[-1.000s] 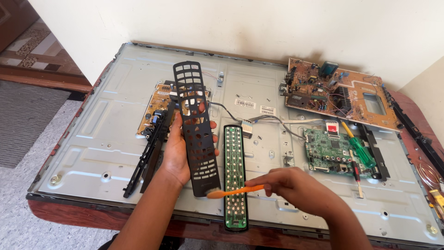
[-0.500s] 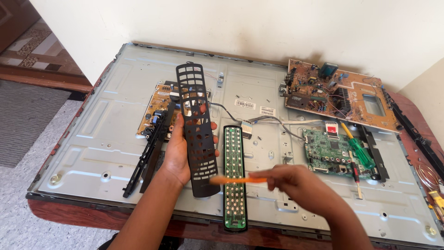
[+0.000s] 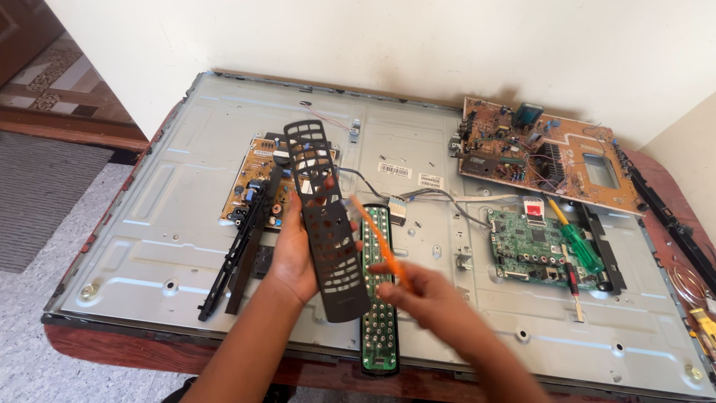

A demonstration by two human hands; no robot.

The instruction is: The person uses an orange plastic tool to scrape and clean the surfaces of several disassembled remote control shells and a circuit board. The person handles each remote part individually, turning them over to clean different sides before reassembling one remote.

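Left hand [image 3: 294,250]: my fingers are curled round the black cover [image 3: 326,224], gripping it from beneath, tilted above the panel [image 3: 149,224].
Right hand [image 3: 425,295]: my fingers pinch the orange tool [image 3: 380,240], its tip up near the cover's right edge.
Green board [image 3: 379,313]: lies flat on the panel, just beside the cover, under my right hand.
Screwdriver [image 3: 578,242]: rests on the small board [image 3: 526,242], well apart.

A big grey metal panel [image 3: 186,209] lies on the surface, with a brown circuit board [image 3: 544,153] far right, a green board [image 3: 533,242], and a green screwdriver [image 3: 578,242] on it.
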